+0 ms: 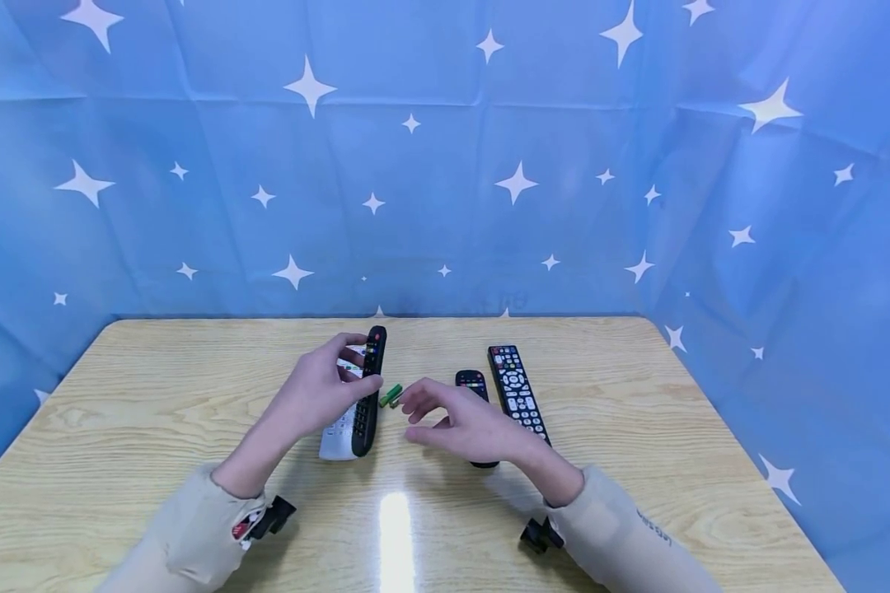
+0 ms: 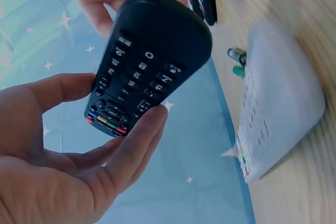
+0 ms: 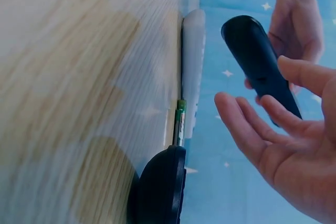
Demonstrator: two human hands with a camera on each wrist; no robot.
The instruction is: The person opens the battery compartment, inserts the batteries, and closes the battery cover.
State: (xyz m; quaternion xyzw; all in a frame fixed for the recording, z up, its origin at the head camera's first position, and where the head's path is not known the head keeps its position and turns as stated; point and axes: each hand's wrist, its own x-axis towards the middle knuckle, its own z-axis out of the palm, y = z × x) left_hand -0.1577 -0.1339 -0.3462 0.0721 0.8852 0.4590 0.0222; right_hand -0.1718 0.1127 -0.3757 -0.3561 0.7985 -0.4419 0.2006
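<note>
A black remote control (image 1: pixel 369 412) is held between the thumb and fingers of my left hand (image 1: pixel 319 391). Its button side shows in the left wrist view, with colored keys near the fingertips; in the right wrist view its smooth back (image 3: pixel 252 51) shows, raised off the table. Behind it, a white remote control (image 2: pixel 283 98) lies on the table, partly covered in the head view. My right hand (image 1: pixel 463 424) hovers with loosely bent fingers and nothing in them. Just beyond its fingertips lie green batteries (image 1: pixel 391 395), close beside the held remote.
Under my right hand sits a second black remote (image 1: pixel 470 379), mostly hidden by it. To its right lies a longer black remote (image 1: pixel 515 383) with white buttons. The wooden table (image 1: pixel 638 445) ends at a blue curtain (image 1: pixel 445 165) with white stars.
</note>
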